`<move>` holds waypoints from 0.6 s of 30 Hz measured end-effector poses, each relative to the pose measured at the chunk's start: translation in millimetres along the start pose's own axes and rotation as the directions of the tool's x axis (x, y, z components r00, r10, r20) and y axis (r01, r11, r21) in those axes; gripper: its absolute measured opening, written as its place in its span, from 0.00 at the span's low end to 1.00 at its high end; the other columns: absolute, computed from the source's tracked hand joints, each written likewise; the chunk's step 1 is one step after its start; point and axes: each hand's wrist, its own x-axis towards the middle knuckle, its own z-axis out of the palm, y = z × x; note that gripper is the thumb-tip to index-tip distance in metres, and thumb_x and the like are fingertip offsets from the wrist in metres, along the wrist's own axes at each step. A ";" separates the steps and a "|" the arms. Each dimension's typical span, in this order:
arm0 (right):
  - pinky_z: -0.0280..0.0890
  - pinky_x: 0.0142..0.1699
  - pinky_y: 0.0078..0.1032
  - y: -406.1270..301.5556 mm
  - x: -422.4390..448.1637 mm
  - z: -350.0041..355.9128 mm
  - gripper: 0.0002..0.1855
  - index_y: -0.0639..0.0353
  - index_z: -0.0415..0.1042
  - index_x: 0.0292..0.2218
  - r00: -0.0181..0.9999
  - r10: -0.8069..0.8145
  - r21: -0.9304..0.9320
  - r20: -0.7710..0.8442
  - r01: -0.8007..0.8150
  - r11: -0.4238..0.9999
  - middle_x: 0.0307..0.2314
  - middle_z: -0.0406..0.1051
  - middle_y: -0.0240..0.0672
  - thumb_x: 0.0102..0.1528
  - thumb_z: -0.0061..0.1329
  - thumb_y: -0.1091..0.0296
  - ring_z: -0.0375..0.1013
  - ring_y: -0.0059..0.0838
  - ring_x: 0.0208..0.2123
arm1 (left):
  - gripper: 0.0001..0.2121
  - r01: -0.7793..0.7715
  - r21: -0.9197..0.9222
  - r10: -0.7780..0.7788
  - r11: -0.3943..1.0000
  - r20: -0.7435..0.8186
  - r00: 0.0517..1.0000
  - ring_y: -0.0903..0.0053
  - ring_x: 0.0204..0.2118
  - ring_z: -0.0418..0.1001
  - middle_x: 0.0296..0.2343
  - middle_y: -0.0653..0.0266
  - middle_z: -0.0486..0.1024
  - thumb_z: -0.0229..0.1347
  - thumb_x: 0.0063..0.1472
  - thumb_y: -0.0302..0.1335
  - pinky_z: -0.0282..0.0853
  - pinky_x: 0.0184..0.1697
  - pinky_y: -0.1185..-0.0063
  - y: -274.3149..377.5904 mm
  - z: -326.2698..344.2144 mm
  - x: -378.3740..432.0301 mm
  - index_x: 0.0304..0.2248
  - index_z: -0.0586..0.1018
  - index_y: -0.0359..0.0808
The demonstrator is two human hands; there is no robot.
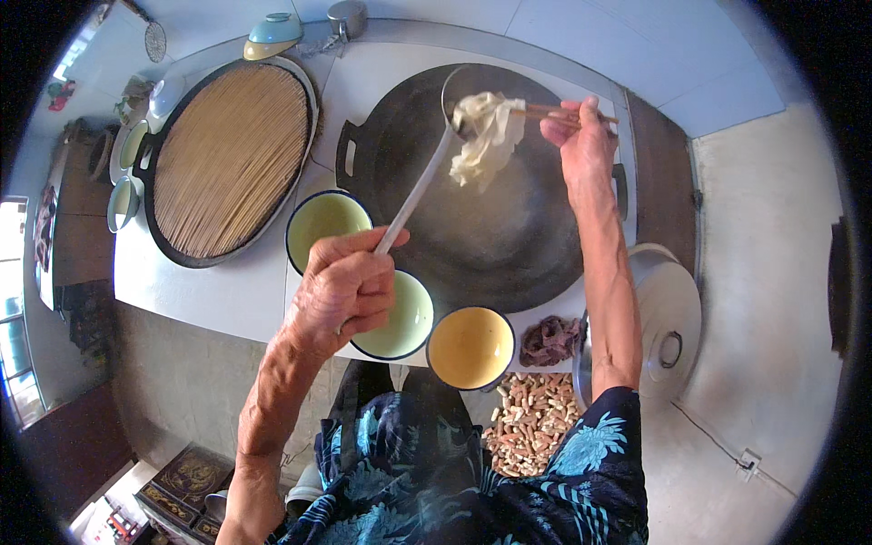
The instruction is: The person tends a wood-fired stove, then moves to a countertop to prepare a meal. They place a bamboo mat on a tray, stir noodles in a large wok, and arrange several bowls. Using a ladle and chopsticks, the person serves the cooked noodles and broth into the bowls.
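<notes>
My left hand [351, 283] grips the pale handle of a metal ladle [417, 191], whose bowl is raised over a large dark wok [470, 252]. In my right hand [589, 139] is a pair of wooden chopsticks [541, 112]. Their tips pinch a clump of wide pale noodles [490, 133], partly lying in the ladle bowl and partly hanging over its rim. Cloudy liquid [501, 211] shows in the wok below. Under my left forearm and hand stand two light green bowls, one at the back [330, 221] and one in front [402, 320], both partly hidden. A yellow bowl [471, 347] sits beside them.
A second pan, covered by a round mat of stalks [231, 157], occupies the counter's left side. A crumpled dark cloth [550, 340] lies at the front edge. Right of it leans a large metal lid [664, 327]. Corncobs [535, 422] are piled on the floor below.
</notes>
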 end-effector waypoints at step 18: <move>0.69 0.16 0.28 -177.2 15.7 82.1 0.17 0.63 0.68 0.25 0.965 -0.261 0.044 -0.039 0.262 0.964 0.16 0.69 0.39 0.55 0.47 0.56 0.69 0.33 0.13 | 0.10 -0.337 -0.070 0.342 0.939 0.304 0.889 0.95 0.10 0.52 0.15 0.76 0.57 0.45 0.59 0.24 0.44 0.08 0.91 75.0 60.5 -88.1 0.38 0.66 0.24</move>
